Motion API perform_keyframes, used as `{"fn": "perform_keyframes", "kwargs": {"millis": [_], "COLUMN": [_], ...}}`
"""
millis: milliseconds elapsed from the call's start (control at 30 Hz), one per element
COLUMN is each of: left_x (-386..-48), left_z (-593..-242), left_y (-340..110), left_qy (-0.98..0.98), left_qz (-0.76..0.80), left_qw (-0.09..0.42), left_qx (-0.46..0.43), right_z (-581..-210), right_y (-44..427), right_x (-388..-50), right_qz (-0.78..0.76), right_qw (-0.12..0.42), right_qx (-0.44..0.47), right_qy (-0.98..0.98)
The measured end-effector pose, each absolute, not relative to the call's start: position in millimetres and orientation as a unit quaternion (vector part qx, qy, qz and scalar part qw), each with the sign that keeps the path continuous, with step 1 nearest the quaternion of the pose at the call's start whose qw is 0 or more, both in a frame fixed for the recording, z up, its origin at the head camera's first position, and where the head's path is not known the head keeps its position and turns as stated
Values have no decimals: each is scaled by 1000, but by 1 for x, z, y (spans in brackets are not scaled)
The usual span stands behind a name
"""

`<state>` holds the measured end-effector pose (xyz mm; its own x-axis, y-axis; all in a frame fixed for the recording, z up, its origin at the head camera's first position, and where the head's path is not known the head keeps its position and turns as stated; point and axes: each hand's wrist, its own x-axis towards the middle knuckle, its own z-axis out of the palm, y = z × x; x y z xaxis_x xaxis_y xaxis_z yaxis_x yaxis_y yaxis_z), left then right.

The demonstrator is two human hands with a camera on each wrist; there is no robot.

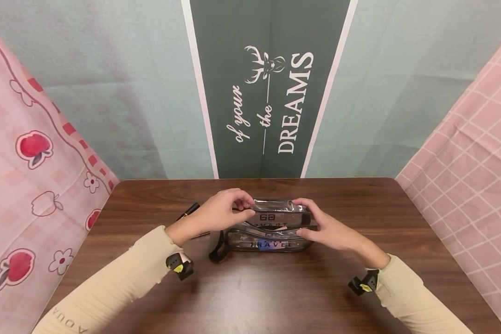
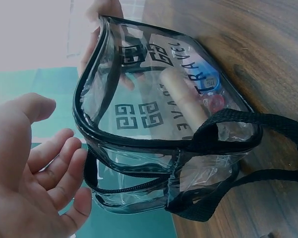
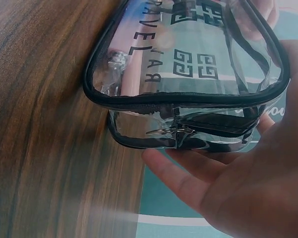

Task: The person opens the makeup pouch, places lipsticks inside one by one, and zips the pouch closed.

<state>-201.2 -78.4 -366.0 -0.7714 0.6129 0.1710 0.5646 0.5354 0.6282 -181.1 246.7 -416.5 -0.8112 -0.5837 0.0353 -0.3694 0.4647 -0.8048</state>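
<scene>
A clear toiletry bag (image 1: 271, 245) with black piping and the word TRAVEL rests on the table. My right hand (image 1: 330, 229) grips its right end, thumb on the near side and fingers on the far side. The zip pull (image 3: 181, 131) hangs at that end, and the zip edges look parted. My left hand (image 1: 225, 211) is at the bag's upper left corner, fingers loosely bent and holding nothing; contact is unclear. Through the plastic show a beige-pink tube (image 2: 183, 99) and a blue item (image 2: 207, 77). A black strap loop (image 1: 220, 249) hangs from the left end.
Behind my left wrist, a slim black stick-like item (image 1: 189, 210) lies partly hidden on the brown wooden table (image 1: 254, 292). A green printed cloth (image 1: 271, 162) stands behind the table's far edge, with pink cloths at both sides.
</scene>
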Motion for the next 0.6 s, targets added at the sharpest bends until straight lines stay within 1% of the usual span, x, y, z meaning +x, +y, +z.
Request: {"fn": "perform_keyframes", "kwargs": {"millis": [600], "left_x": [-201], "left_z": [-365], "left_y": [-83], "left_qy": [866], "left_qz": [369], "left_qw": [33], "left_qx": [337], "right_z": [-416], "right_y": [247], "right_x": [-181], "right_qz": [-433], "right_qw": [117], "right_qx": [-289], "right_qy": [846]}}
